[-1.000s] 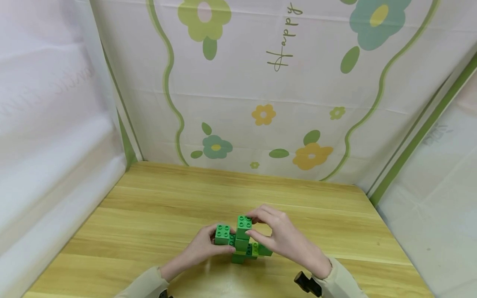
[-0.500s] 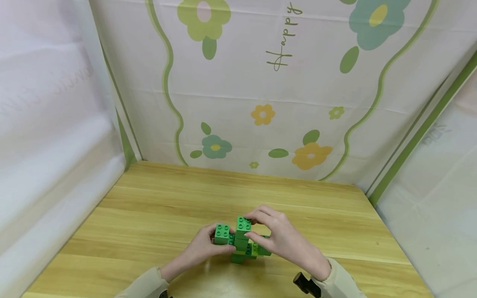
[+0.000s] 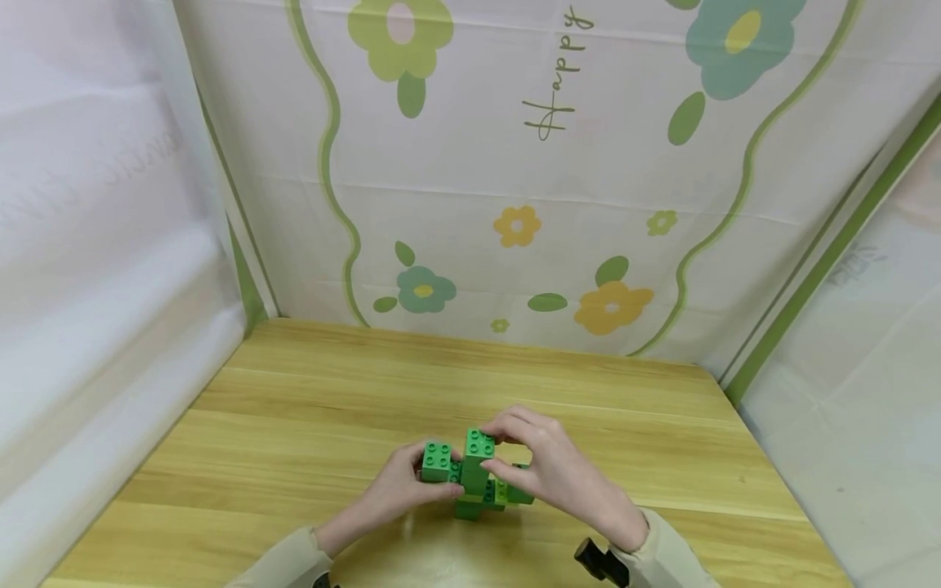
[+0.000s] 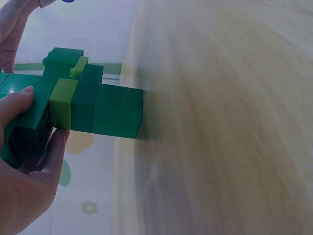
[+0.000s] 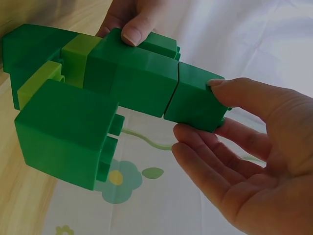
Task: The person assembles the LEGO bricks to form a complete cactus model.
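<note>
A built piece of green toy building bricks stands on the wooden table near the front, with lime-green layers between darker green blocks. My left hand grips it around the left side, the thumb across the front in the left wrist view. On top of the middle column sits a square green brick. My right hand pinches this top brick between thumb and fingers. A thin seam shows between it and the block below in the right wrist view. A side block with bare studs juts out on the right-hand side.
The wooden table spreads around the hands. A white cloth wall printed with flowers rises behind it, with white cloth sides at left and right. A black strap piece sits at the right wrist.
The top brick has come down slightly onto the column, my right hand moving down with it. My left hand keeps its grip in nearly the same place.
</note>
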Demonstrator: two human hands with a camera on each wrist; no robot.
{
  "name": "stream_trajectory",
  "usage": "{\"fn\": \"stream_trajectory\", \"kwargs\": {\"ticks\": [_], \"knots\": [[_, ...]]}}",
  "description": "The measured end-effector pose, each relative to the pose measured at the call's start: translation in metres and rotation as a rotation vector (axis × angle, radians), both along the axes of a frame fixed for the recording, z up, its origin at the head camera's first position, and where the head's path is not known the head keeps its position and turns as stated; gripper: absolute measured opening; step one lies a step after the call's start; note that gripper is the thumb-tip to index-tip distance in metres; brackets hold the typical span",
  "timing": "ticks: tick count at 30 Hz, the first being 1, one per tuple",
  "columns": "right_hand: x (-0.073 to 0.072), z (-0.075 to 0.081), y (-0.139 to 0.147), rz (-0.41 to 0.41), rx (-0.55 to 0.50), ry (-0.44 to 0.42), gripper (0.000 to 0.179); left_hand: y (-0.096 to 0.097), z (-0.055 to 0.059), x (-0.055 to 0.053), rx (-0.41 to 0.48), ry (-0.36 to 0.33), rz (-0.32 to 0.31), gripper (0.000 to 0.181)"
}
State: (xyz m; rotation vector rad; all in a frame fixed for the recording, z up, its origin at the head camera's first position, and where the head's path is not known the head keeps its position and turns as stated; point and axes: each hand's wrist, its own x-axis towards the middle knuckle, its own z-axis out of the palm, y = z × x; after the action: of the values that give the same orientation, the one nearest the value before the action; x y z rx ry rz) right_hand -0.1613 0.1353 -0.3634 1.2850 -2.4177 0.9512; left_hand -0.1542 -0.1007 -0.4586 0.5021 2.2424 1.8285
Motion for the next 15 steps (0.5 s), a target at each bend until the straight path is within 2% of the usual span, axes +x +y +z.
{"fn": "stream_trajectory", "kwargs": {"ticks": [8, 15], "knots": [[-0.0009, 0.0023, -0.0027, -0.006, 0.021, -0.040, 0.027, -0.0001, 0.0002, -0.0005, -0.016, 0.020, 0.004, 0.041], [0.0006, 0.0045, -0.0051, -0.013, 0.051, -0.008, 0.027, -0.0002, 0.0002, -0.0008, -0.025, 0.035, -0.001, 0.040]]}}
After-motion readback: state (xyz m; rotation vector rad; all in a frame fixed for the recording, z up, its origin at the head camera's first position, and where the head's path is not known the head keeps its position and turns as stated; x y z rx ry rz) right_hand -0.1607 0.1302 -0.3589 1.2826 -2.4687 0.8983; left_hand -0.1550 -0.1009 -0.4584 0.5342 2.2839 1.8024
